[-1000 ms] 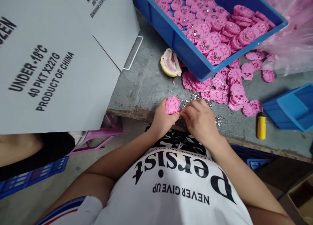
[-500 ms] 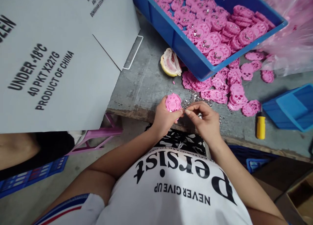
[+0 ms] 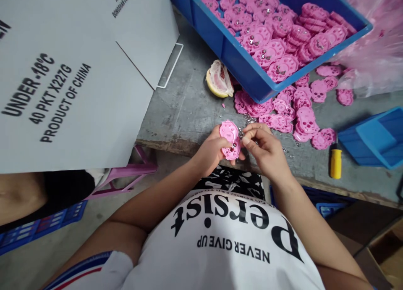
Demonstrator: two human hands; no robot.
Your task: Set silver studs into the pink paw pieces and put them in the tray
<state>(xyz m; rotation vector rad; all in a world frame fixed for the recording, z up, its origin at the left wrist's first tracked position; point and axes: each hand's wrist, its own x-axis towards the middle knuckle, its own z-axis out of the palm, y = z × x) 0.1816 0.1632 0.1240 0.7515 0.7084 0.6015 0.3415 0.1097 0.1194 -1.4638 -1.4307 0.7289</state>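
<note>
My left hand (image 3: pixel 211 152) grips a pink plastic piece (image 3: pixel 229 132) with a scalloped edge, its thumb across the face. Small metal bits (image 3: pixel 234 145) show in holes near the piece's lower end. Just to the right, my right hand (image 3: pixel 263 146) has thumb and forefinger pinched together close to the piece's edge; whatever is between the fingertips is too small to make out. Loose shiny metal parts (image 3: pixel 251 119) lie scattered on the bench beyond my hands. Similar pink pieces (image 3: pixel 306 119) are heaped on the bench to the right.
A large blue bin (image 3: pixel 267 90) full of pink pieces stands at the back. Left of it are a cut citrus fruit (image 3: pixel 219 80) and a big grey box (image 3: pixel 94 92). A yellow-handled screwdriver (image 3: pixel 336 163), a small blue tray (image 3: pixel 355 147) and a plastic bag (image 3: pixel 378 50) lie rightward.
The pink piece has turned and tilted in my left hand, so its lower holes with metal bits now show. My right hand stays pinched beside it, slightly shifted.
</note>
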